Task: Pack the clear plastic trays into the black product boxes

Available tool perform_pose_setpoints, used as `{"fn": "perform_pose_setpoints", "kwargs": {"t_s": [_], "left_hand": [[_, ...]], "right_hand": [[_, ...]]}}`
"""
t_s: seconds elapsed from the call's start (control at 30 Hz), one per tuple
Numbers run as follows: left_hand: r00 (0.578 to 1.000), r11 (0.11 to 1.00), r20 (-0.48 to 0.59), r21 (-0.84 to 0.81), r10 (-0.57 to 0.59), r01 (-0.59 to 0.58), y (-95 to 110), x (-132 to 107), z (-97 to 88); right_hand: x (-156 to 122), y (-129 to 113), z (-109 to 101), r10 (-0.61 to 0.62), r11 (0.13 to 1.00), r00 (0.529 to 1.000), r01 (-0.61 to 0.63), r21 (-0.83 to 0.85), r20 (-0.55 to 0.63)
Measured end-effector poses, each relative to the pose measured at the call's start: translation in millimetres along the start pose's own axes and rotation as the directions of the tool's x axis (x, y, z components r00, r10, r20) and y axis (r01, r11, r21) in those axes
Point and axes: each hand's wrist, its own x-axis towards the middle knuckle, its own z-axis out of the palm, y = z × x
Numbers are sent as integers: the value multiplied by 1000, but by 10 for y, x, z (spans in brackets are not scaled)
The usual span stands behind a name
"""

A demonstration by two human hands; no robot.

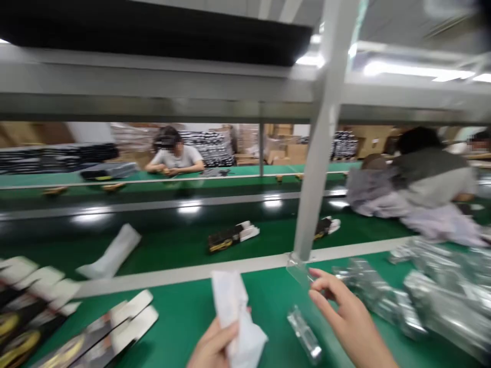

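Note:
My left hand (217, 340) is closed around a white, soft-looking wrapped packet (230, 301), its top end pointing up and away from me. To the right, my right hand (347, 317) has thumb and forefinger bent together at a thin clear plastic piece (299, 270), blurred at its edges. Below those fingertips, a small clear plastic tray (305, 335) lies on the green work surface (176, 317). A heap of clear plastic packaging (441, 301) is just right of my right hand.
Black-and-yellow boxes with open white flaps (130, 317) lie at left. On the green conveyor beyond are a white packet (113, 253) and two similar boxes (232, 236). A grey post (316, 168) rises ahead, under a shelf beam. Co-workers (178, 153) sit across the line and at right.

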Motion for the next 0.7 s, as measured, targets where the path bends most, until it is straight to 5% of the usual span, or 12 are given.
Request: {"fn": "perform_pose_setpoints", "kwargs": {"t_s": [0.1, 0.2, 0.37, 0.47, 0.57, 0.7], "left_hand": [[992, 992, 37, -44, 119, -118, -104, 9, 40], [970, 970, 48, -60, 240, -237, -209, 70, 6], [968, 960, 110, 147, 225, -240, -280, 190, -203], [949, 963, 248, 135, 196, -234, -265, 178, -292], [902, 987, 402, -54, 157, -148, -231, 101, -276], [968, 982, 200, -138, 153, -127, -181, 55, -203]], "right_hand": [[-84, -150, 358, -92, 995, 995, 91, 35, 29], [-193, -305, 759, -314, 949, 945, 308, 76, 96], [-320, -309, 1239, -471, 882, 882, 470, 23, 20], [-365, -237, 1318, -512, 855, 858, 506, -113, -32], [-384, -216, 1309, -574, 785, 818, 538, -308, -33], [-373, -235, 1279, -674, 659, 738, 602, -451, -1]]}}
